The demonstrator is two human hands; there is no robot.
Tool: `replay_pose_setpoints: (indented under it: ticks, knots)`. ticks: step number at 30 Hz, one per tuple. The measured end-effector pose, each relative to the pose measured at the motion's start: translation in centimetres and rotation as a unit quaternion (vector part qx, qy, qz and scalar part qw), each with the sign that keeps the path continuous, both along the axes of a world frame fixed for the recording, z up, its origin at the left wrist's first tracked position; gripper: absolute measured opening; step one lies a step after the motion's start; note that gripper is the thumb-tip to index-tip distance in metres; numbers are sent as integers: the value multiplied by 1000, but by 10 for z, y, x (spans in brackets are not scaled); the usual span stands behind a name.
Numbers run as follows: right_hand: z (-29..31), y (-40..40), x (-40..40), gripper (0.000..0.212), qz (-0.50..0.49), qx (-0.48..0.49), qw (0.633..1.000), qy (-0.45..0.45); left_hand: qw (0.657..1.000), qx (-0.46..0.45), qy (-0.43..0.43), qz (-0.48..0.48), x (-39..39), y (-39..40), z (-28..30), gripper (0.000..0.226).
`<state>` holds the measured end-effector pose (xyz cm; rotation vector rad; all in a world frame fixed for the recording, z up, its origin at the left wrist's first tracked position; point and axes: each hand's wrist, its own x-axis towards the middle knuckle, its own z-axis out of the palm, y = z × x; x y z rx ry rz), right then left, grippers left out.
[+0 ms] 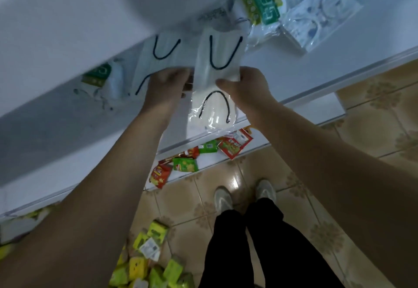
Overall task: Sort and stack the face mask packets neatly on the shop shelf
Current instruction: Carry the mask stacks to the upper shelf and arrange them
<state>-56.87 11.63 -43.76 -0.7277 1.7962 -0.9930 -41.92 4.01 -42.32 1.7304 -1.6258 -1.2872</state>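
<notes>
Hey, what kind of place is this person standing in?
Most likely a small shop: white tiered shelves hold packaged N95 masks, a lower shelf carries red and green snack packets, and more yellow-green packets lie lower still.

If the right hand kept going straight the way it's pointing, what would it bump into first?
Probably nothing new: the right hand already grips the mask packet; beyond that lies the left hand, though depth is unclear.

white mask packet (214,79), black ear loops (225,50)
</notes>
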Motion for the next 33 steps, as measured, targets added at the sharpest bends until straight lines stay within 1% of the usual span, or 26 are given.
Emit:
replay_pose_setpoints:
  ticks: [1,2,3,4,5,6,8,10,12,13,15,16,17,18,19,20,21,22,24,25,26,28,29,30,31,33]
  knots:
    - [-4,-2,1,20,-22,18,1000,0,992,-81,-91,-13,10,-10,-9,18]
    - [-7,-3,2,20,-37,33,999,-3,969,-150,-196,-30,22,-20,-16,25]
    - [-10,-4,3,22,-44,45,998,-5,938,-178,-295,-47,33,-29,-23,42]
    - [-13,-5,4,24,-48,53,997,-8,910,-167,-373,-65,41,-35,-29,58]
    - [-15,-5,5,25,-52,58,997,-13,888,-154,-425,-85,47,-38,-37,65]
    - [-15,-4,6,27,-55,60,996,-19,872,-162,-449,-107,50,-39,-42,62]
    - [-16,-1,8,34,-64,61,995,-36,856,-220,-451,-123,49,-36,-43,37]
    - [-17,2,11,39,-69,60,994,-54,876,-252,-403,-79,46,-30,-38,21]
    - [-15,3,14,37,-60,40,993,-98,921,-257,-291,-23,40,-20,-29,18]
    - [-12,2,16,43,-49,27,987,-148,938,-260,-227,-30,33,-10,-22,18]
    - [-6,1,19,59,-13,6,971,-238,945,-271,-132,-123,17,18,-11,18]
    - [-5,2,20,53,-2,-7,969,-245,940,-272,-98,-180,11,31,-10,19]
    - [-7,1,20,38,-10,-14,975,-222,937,-265,-70,-218,7,40,-9,22]
    - [-10,1,17,22,-36,-14,984,-174,938,-256,-54,-225,5,41,-9,25]
    - [-11,2,11,14,-68,4,990,-120,945,-251,-56,-201,5,34,-13,24]
    - [-13,5,5,15,-94,27,993,-73,948,-262,-79,-162,6,21,-19,22]
    - [-16,8,-2,15,-107,40,993,-40,940,-285,-129,-136,8,4,-25,26]
    - [-17,12,-7,12,-105,44,993,-25,922,-305,-194,-136,10,-16,-31,36]
    - [-17,22,-14,8,-85,37,996,-5,882,-290,-319,-190,9,-49,-39,53]
    - [-17,26,-16,8,-83,28,996,3,861,-279,-365,-218,7,-60,-41,53]
    - [-18,31,-17,10,-89,15,996,3,844,-278,-393,-235,3,-67,-41,46]
    - [-17,39,-18,17,-110,2,994,-14,821,-302,-419,-242,-5,-70,-31,30]
    - [-17,41,-20,19,-123,-3,992,-25,823,-314,-415,-225,-5,-68,-24,27]
    - [-16,43,-22,18,-133,-10,991,-31,836,-321,-400,-195,-3,-65,-16,27]
    - [-12,45,-24,16,-140,-16,989,-39,856,-320,-372,-163,1,-61,-6,27]
    - [-7,44,-26,11,-142,-35,988,-57,915,-295,-251,-111,7,-46,20,26]
